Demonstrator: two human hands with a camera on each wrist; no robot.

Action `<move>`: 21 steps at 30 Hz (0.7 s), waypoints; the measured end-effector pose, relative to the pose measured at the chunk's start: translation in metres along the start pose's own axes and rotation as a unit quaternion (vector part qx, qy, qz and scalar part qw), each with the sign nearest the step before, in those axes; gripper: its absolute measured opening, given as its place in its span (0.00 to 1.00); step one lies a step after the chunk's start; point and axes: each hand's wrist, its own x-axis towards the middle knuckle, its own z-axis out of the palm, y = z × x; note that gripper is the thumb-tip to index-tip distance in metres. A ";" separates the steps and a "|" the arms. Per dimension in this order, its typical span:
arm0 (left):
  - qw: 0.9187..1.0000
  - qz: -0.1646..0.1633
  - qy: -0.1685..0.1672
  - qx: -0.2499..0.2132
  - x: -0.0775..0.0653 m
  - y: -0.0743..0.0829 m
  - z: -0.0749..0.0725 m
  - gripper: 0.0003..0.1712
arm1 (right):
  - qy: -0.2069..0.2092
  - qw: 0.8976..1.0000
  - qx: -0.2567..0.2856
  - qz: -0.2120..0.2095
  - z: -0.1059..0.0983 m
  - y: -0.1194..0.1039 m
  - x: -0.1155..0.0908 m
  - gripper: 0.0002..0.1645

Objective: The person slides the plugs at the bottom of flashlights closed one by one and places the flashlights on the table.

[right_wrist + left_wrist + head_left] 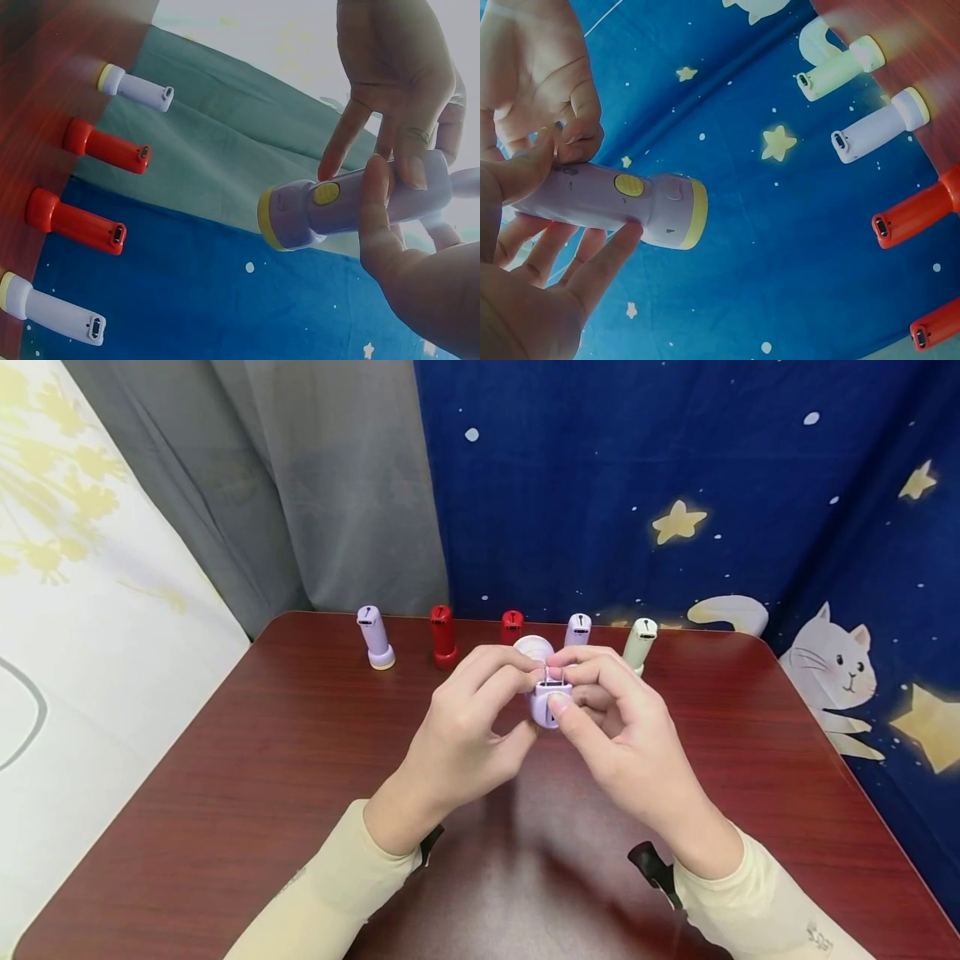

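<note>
A lilac flashlight [542,710] with a yellow lens rim is held between both hands over the table, its tail end facing the head camera. Two thin prongs appear to stand up from a slot in that end. My left hand [468,722] grips the body, fingers along its side, as the left wrist view shows. At the tail, my right hand [633,735] holds the flashlight with its thumb against the end face and fingertips by the prongs. A yellow button [326,194] shows on the body in the right wrist view. Fingers hide part of the barrel.
Along the back of the dark red table [300,760] stand more flashlights, lens down: lilac [377,639], red [443,639], another red [512,625], another lilac [578,630] and pale green [640,645]. Grey and starry blue curtains [570,485] hang behind.
</note>
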 end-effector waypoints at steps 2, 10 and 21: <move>1.000 0.000 0.004 0.001 0.000 0.000 0.000 0.12 | -0.001 1.000 0.007 0.000 0.000 -0.001 0.000 0.13; 0.999 -0.004 0.032 -0.003 -0.001 0.000 0.000 0.13 | -0.012 0.999 0.044 -0.003 0.001 -0.003 -0.002 0.19; 0.999 -0.006 0.039 -0.008 -0.002 -0.001 0.000 0.14 | -0.021 0.999 0.045 -0.008 0.003 -0.003 -0.003 0.24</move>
